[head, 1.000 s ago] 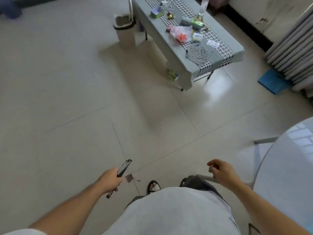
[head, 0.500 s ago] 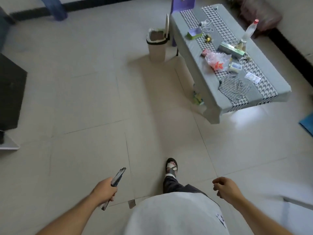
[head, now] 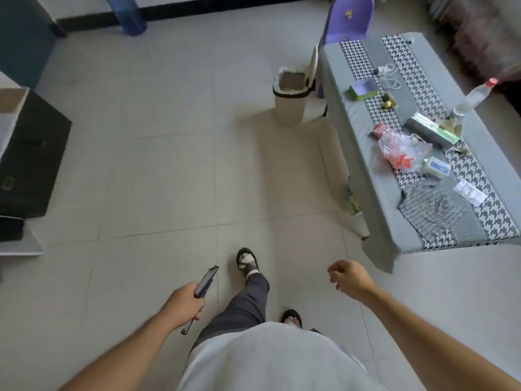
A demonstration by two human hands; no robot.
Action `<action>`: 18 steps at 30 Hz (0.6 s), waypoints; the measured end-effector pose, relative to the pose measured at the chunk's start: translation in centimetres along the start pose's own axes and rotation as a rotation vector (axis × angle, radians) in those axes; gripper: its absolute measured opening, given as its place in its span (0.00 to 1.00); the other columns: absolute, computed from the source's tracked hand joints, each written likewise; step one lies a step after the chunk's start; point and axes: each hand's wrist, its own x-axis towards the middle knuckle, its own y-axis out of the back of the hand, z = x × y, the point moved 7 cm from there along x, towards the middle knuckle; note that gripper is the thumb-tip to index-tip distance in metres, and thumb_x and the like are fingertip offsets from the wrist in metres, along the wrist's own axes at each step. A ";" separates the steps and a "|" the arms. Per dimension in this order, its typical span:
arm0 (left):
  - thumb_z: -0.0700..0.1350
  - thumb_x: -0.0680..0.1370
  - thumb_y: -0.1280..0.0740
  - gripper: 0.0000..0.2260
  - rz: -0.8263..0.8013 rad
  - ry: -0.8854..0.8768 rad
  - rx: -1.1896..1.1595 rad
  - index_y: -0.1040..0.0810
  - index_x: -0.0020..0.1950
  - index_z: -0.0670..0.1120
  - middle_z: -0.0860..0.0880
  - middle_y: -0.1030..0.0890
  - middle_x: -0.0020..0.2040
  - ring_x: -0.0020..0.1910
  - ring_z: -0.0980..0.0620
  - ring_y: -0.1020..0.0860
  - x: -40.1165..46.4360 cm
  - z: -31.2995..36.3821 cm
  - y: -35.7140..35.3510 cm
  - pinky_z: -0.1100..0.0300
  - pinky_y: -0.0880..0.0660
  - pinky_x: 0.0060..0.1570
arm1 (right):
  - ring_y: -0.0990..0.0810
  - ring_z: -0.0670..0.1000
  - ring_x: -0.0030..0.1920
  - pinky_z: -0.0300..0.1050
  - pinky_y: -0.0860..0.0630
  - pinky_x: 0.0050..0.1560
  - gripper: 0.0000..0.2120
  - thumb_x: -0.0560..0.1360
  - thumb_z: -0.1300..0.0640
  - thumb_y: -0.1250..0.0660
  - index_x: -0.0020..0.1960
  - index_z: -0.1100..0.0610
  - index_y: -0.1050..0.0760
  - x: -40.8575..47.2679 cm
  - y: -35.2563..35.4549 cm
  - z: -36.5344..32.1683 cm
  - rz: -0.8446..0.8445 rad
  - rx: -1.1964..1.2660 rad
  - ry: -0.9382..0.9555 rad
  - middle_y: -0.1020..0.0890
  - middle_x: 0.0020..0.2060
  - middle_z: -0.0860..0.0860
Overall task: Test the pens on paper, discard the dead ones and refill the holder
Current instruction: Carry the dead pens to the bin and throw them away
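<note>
My left hand point(head: 184, 303) grips a bundle of dark slim pens point(head: 205, 284); my right hand point(head: 349, 279) is loosely curled, holding nothing. The lidded beige plastic waste bin point(head: 291, 101) stands well ahead of both. Judgement: discarding is pending; no paper or holder is visible.

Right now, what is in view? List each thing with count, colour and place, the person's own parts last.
pens: small bundle, dark, in the left hand
waste bin: one, beige, lid up, on the floor at the table's far end
low table: one, grey cloth, right
plastic bottle: one, clear, red cap, on the table
plastic bag: one, clear, on the table
chair: one, purple, beyond the table
left hand: grips the pens
right hand: loosely curled, holds nothing
</note>
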 end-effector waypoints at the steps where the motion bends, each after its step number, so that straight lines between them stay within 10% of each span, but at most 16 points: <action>1: 0.40 0.72 0.36 0.04 -0.002 -0.009 -0.004 0.26 0.45 0.43 0.46 0.19 0.36 0.30 0.50 0.17 1.4 1.1 0.8 0.64 0.29 0.24 | 0.18 0.50 0.33 0.41 0.22 0.34 0.07 0.76 0.62 0.35 0.48 0.56 0.18 1.1 0.2 -0.3 -0.016 -0.026 -0.013 0.14 0.41 0.53; 18: 0.39 0.71 0.36 0.04 -0.033 -0.135 0.077 0.25 0.45 0.43 0.45 0.18 0.36 0.29 0.50 0.19 25.6 24.0 22.9 0.50 0.19 0.42 | 0.15 0.51 0.33 0.46 0.17 0.37 0.07 0.77 0.61 0.33 0.46 0.52 0.18 17.0 12.5 -14.7 0.235 0.080 -0.200 0.14 0.37 0.50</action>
